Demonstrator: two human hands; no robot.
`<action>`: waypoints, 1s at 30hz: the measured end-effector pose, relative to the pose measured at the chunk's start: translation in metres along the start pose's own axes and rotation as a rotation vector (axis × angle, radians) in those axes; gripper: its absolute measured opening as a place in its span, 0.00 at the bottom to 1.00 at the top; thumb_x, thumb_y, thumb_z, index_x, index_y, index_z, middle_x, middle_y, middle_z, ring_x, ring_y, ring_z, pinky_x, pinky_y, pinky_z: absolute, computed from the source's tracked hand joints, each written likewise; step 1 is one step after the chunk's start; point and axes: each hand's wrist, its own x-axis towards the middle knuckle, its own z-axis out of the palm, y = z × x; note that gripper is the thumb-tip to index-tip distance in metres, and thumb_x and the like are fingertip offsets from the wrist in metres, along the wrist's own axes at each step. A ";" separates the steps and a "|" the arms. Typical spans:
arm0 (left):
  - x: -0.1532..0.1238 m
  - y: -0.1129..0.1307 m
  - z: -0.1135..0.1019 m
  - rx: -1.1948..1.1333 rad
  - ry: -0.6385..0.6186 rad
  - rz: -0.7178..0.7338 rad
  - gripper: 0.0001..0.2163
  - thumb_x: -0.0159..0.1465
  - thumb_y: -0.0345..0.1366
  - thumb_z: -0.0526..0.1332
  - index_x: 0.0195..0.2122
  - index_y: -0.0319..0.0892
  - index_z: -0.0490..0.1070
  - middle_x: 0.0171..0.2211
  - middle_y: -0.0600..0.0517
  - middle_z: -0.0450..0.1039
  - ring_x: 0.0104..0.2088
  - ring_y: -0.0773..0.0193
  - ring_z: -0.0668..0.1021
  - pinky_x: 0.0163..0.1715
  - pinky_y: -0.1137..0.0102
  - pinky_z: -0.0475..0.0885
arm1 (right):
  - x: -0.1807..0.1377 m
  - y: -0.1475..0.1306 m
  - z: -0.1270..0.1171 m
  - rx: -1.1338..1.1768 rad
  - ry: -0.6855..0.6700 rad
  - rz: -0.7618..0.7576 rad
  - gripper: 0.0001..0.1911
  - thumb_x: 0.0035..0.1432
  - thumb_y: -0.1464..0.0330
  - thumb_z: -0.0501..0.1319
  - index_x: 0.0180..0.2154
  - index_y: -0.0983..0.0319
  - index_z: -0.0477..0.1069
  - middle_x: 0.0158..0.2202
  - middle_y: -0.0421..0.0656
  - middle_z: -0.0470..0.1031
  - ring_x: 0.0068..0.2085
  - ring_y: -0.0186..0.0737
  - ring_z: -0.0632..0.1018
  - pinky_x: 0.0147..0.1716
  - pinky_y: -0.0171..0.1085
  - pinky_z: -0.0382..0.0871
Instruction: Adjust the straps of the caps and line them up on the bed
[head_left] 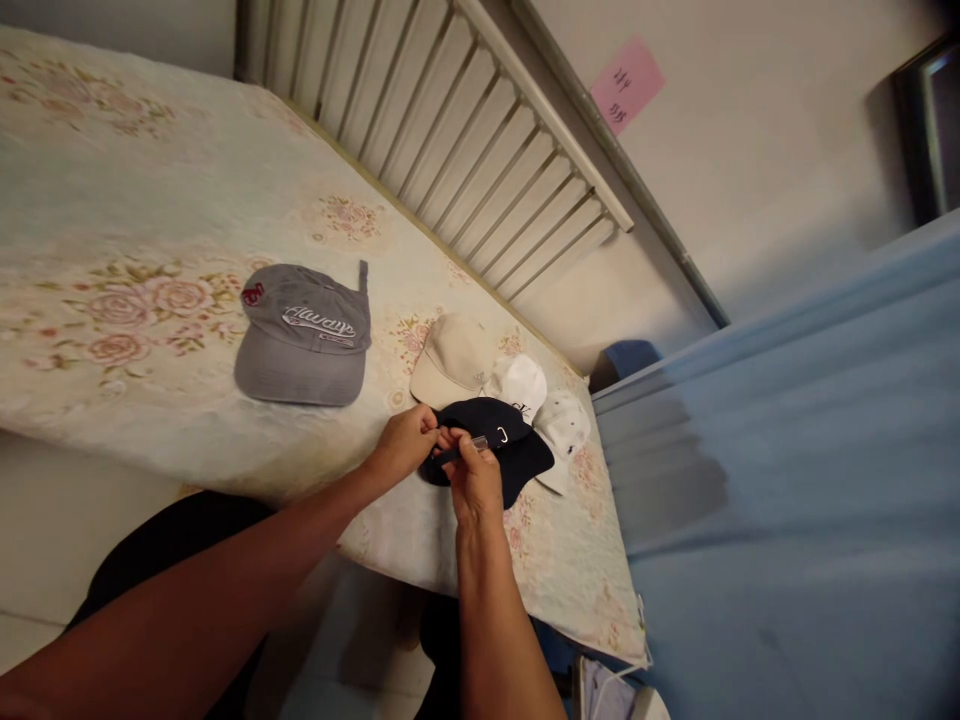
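A dark navy cap [517, 450] lies at the near edge of a bed with a floral cover [150, 200]. My left hand [405, 445] is closed on the cap's back edge. Pinched in my right hand's [471, 480] fingers is the cap's back strap with its small metal buckle [480, 441]. Just beyond the navy cap lie a beige cap [450, 360] and two white caps [521, 385] [566, 425], partly overlapping. A grey cap [304, 335] with white lettering lies flat further left on the bed.
A slatted headboard or rail [480, 150] runs along the bed's far side. A pink note [626, 82] is stuck on the wall. A blue curtain [787, 450] hangs at right. A dark frame [930, 130] is at the top right.
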 end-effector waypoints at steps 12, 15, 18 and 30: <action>-0.011 0.016 -0.005 -0.033 -0.111 0.306 0.08 0.57 0.30 0.56 0.36 0.43 0.72 0.30 0.53 0.71 0.31 0.65 0.73 0.34 0.70 0.68 | 0.008 -0.027 0.000 -0.003 0.107 0.009 0.12 0.57 0.63 0.63 0.31 0.67 0.73 0.30 0.49 0.82 0.31 0.41 0.82 0.30 0.36 0.75; -0.012 0.012 -0.006 0.131 -0.191 0.383 0.10 0.58 0.30 0.56 0.38 0.45 0.75 0.38 0.50 0.74 0.37 0.61 0.75 0.41 0.67 0.68 | 0.008 -0.027 0.000 -0.021 0.135 -0.015 0.11 0.55 0.63 0.64 0.30 0.67 0.73 0.29 0.47 0.81 0.29 0.39 0.81 0.28 0.35 0.75; -0.012 0.007 -0.006 0.222 -0.272 0.394 0.12 0.60 0.30 0.56 0.43 0.45 0.75 0.41 0.49 0.75 0.43 0.58 0.75 0.46 0.65 0.67 | 0.007 -0.025 -0.001 -0.057 0.156 -0.029 0.12 0.53 0.62 0.65 0.29 0.66 0.74 0.30 0.46 0.82 0.28 0.38 0.81 0.26 0.34 0.73; -0.009 0.007 -0.006 0.374 -0.445 0.409 0.08 0.58 0.30 0.56 0.33 0.41 0.74 0.32 0.50 0.71 0.36 0.60 0.73 0.38 0.68 0.65 | 0.001 -0.001 -0.015 -0.368 0.155 -0.155 0.18 0.50 0.57 0.64 0.36 0.65 0.77 0.34 0.43 0.80 0.34 0.38 0.78 0.32 0.34 0.70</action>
